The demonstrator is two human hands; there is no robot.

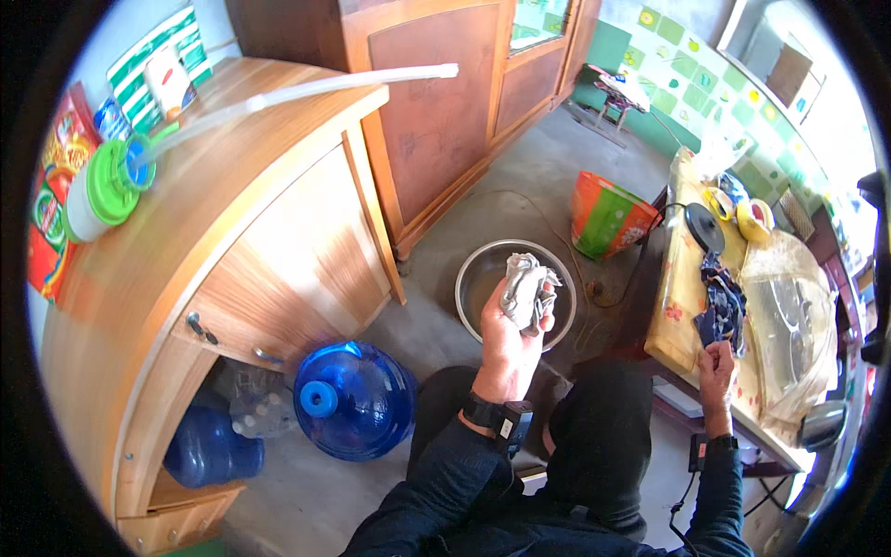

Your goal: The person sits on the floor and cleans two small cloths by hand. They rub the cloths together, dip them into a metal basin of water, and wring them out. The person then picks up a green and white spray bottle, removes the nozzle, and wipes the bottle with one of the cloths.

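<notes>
My left hand (509, 345) is closed round a crumpled pale grey cloth (527, 290), which bunches up above the fingers. Below it on the floor stands a round metal basin (471, 295), partly covered by the hand and cloth. Over at the table's near edge, my right hand (716, 371) pinches the lower end of a dark blue patterned cloth (720, 302). The rest of that cloth lies rumpled on the yellow tablecloth (676, 311). Both wrists wear a dark strap with a small device.
A blue water jug (357, 404) stands left of my knees, beside a wooden cabinet (288, 241). Beyond the basin is an orange and green bag (608, 218). The table holds a black lid (704, 228), a yellow slipper-like item (754, 221) and a clear mesh food cover (789, 316).
</notes>
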